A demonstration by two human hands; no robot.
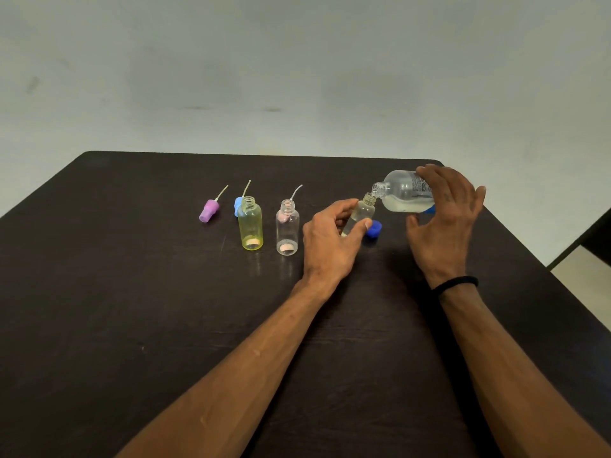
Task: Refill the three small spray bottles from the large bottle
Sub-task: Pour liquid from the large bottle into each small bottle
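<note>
Both our hands are busy over the right part of the table: our left hand (pixel 332 234) is wrapped around a small clear spray bottle (pixel 360 214), tilting it rightward, and our right hand (pixel 444 213) grips the large bottle (pixel 405 191), tipped almost flat so its mouth touches the small bottle's neck. We work on a dark wooden table (pixel 132 309) set against a pale, scuffed wall (pixel 297 71). Clear liquid pools along the large bottle's lower side. Its blue cap (pixel 374 229) lies on the table just behind our left thumb. Left of our hands stand a yellow bottle (pixel 251 224) and a clear bottle (pixel 287 228), both open and upright, seemingly empty. Behind them lie three spray heads, purple (pixel 209 210), blue (pixel 238 204) and a pink one (pixel 283 217) seen through the clear bottle.
</note>
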